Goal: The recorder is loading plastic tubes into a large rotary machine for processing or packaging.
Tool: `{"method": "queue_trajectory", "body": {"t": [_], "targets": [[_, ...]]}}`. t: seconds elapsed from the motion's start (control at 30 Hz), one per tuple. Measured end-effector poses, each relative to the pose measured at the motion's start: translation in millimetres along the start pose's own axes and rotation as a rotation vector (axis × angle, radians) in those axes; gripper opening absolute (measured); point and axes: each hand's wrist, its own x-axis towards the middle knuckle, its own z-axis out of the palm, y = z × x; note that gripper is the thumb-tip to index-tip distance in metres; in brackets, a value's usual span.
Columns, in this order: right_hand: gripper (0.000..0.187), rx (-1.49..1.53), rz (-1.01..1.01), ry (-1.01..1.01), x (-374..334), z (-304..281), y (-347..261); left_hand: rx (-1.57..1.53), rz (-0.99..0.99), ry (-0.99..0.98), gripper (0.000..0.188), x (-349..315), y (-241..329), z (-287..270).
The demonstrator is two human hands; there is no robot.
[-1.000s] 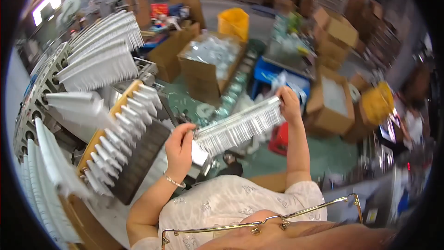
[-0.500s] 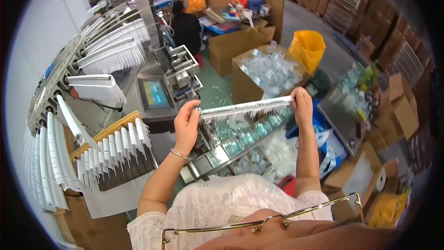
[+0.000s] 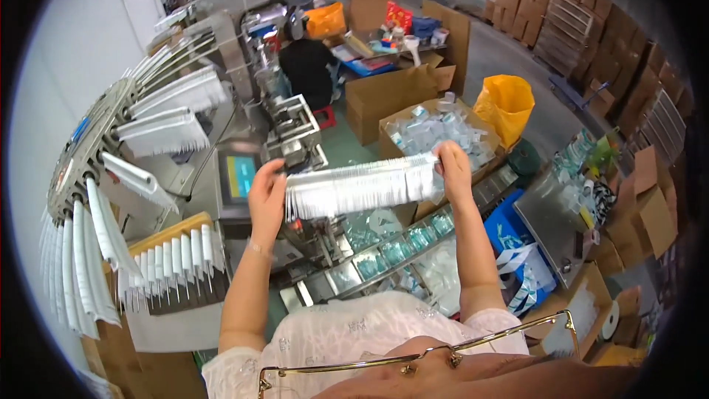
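Observation:
Stretched between my two hands is a long white row of thin pleated sheets or strips (image 3: 362, 186), whose exact kind I cannot tell. My left hand (image 3: 267, 191) is closed on its left end. At the other end my right hand (image 3: 452, 166) grips it, fingers pinched over the top. Under the row runs a metal conveyor (image 3: 314, 288) with clear packs of teal-tinted items (image 3: 395, 253) in its compartments. To the left of my left arm, several white rolls (image 3: 173, 257) stand side by side on metal pins along a yellow bar.
A round machine (image 3: 88, 133) at the left carries white bundles on rods. A touchscreen (image 3: 240, 176) sits behind my left hand. Beyond the conveyor are a carton of clear packs (image 3: 443, 133), a yellow bag (image 3: 506, 107) and a seated person in black (image 3: 306, 70). A blue bin (image 3: 517, 244) stands right.
Both hands have shifted left, and the white row now shows its broad pleated side, where before it looked narrow. My view has tilted up slightly. Both hands keep their hold.

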Motion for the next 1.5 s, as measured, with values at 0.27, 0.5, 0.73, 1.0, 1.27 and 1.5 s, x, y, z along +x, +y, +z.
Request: {"method": "queue_trajectory", "body": {"t": [0.27,0.5,0.73,1.0,1.27,1.5], "targets": [[0.036,0.100,0.011,-0.068,34.8,11.1,24.5,-0.025,-0.022,0.019,0.023,25.2,-17.0,6.9],[0.033,0.112,-0.019,-0.157,57.4,12.4,41.8,-0.095,-0.080,0.056,0.023,33.6,-32.0,9.6],[0.026,0.288,0.127,-0.319,69.2,11.2,61.7,-0.107,-0.258,0.100,0.020,35.4,-48.2,13.1],[0.027,0.669,0.121,-0.422,136.7,56.3,79.7,0.009,0.126,0.316,0.012,114.6,-54.5,5.0],[0.025,0.948,0.172,-0.298,255.6,161.8,66.4,0.776,0.685,0.656,0.040,241.2,-34.0,-26.1],[0.023,1.017,0.163,-0.431,304.5,209.8,52.9,0.980,0.796,0.761,0.042,266.0,-10.9,-58.0]]}}
